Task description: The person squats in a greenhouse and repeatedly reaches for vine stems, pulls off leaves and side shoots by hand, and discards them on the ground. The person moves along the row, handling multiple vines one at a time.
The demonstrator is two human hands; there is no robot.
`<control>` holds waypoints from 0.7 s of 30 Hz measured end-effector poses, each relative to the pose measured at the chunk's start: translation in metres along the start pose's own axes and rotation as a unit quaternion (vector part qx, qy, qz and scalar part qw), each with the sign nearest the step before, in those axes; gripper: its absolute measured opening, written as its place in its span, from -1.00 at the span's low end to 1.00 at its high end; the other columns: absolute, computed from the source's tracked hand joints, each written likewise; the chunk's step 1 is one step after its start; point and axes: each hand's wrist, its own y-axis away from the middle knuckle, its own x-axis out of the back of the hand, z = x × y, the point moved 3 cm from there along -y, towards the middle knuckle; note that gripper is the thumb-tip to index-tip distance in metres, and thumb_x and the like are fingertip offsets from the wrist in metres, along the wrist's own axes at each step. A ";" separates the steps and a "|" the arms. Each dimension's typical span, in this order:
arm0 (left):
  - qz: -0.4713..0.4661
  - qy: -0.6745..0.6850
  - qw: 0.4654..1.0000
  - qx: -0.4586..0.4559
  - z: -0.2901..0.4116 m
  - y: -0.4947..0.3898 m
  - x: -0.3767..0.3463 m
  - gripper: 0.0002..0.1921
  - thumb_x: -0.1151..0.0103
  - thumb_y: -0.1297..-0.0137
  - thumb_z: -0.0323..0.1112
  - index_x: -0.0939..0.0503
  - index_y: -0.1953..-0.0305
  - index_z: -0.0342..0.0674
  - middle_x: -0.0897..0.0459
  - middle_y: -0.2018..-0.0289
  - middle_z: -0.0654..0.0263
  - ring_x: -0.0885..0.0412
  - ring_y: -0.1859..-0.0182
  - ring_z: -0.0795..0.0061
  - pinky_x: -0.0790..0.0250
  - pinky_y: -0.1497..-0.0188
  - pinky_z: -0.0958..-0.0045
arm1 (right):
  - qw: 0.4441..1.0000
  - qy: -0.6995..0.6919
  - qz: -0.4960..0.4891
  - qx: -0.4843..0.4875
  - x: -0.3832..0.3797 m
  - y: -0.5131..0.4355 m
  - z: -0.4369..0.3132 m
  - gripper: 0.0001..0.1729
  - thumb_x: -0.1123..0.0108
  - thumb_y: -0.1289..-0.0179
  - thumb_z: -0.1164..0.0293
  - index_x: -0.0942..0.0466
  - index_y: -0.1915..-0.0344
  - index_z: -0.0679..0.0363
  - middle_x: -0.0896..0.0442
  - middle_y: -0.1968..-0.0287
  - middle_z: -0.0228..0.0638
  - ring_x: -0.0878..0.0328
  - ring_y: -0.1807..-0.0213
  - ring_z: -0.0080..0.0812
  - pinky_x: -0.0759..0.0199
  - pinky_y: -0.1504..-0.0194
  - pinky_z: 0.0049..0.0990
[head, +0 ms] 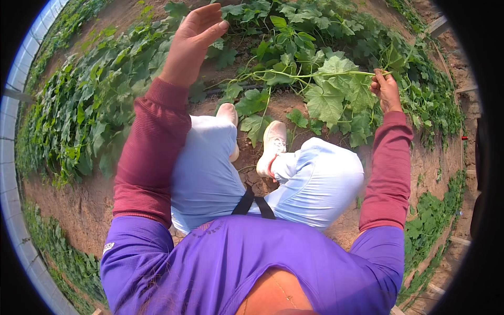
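My right hand (pixel 386 88) pinches the end of a long green vine stem (pixel 307 75) between thumb and fingers. The stem stretches leftward across the plants, and broad lobed leaves (pixel 327 102) hang from it just left of that hand. My left hand (pixel 195 43) is raised at the upper left over the foliage, palm turned inward, fingers together and thumb apart, holding nothing. Between my hands, a leafy upright plant (pixel 289 37) stands among the vines. Thinner vine shoots trail over the soil in front of my shoes.
Dense rows of vines (pixel 94 102) run at the left, with more foliage (pixel 429 220) at the lower right. My pale shoes (pixel 274 138) rest on cracked soil near the leaves. A string line (pixel 449 75) and short posts (pixel 438 26) border the right side; pale sheeting (pixel 12 157) curves along the left.
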 end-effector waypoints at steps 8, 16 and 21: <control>0.157 -0.085 0.980 0.093 -0.015 0.050 0.097 -0.51 -0.13 -0.27 -0.26 -0.31 -0.17 -0.31 -0.41 -0.07 0.16 -0.46 -0.01 0.48 -0.37 -0.03 0.46 | 0.877 -0.151 0.222 -0.400 0.099 0.089 0.313 -0.76 0.07 -0.38 0.31 -0.37 0.15 0.27 -0.60 0.27 -0.21 -0.60 0.29 -0.32 -0.53 0.18 -0.31; 0.399 0.082 0.913 0.037 0.020 0.164 0.175 -0.73 0.17 -0.41 -0.36 -0.33 -0.07 -0.28 -0.56 0.15 0.14 -0.56 0.14 0.32 -0.43 0.00 0.29 | 0.925 -0.147 -0.190 -0.295 -0.017 0.103 0.275 -0.70 0.00 -0.36 0.26 -0.40 0.09 0.27 -0.57 0.25 -0.25 -0.53 0.24 -0.44 -0.47 0.18 -0.43; 0.466 0.071 0.839 0.270 -0.042 0.352 0.176 -0.77 0.10 -0.39 -0.31 -0.41 0.00 -0.19 -0.59 0.21 0.26 -0.57 0.25 0.48 -0.43 0.22 0.47 | 0.972 -0.087 -0.178 -0.128 -0.035 0.114 0.132 -0.75 -0.05 -0.34 0.29 -0.43 0.10 0.22 -0.55 0.27 -0.34 -0.48 0.25 -0.55 -0.40 0.19 -0.56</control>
